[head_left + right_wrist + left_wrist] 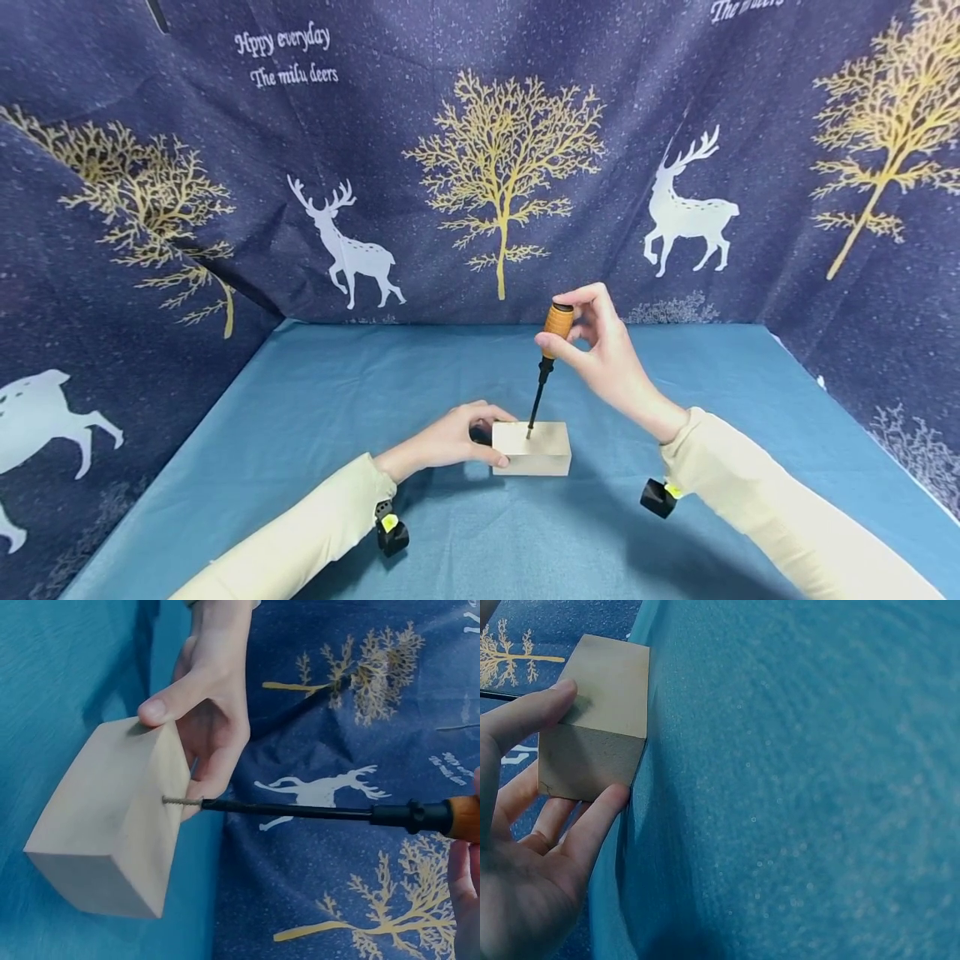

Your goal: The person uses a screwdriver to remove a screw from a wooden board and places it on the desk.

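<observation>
A pale wooden block [531, 463] lies on the blue cloth, with a screw [182, 801] standing in its top face, part of the thread showing. My left hand [457, 437] grips the block's left end, thumb [555, 701] on the near side and fingers round the far side. My right hand [600, 342] holds a screwdriver [557, 327] by its orange-brown handle, thumb and fingers round it. Its black shaft [292, 811] leans slightly, and the tip meets the screw head. In the right wrist view only a little of the right hand [466, 892] shows.
Blue cloth [315, 383] covers the table. Behind it hangs a dark blue backdrop [420, 50] printed with deer and trees. Wrist cameras [392, 533] hang below both cream sleeves [300, 533].
</observation>
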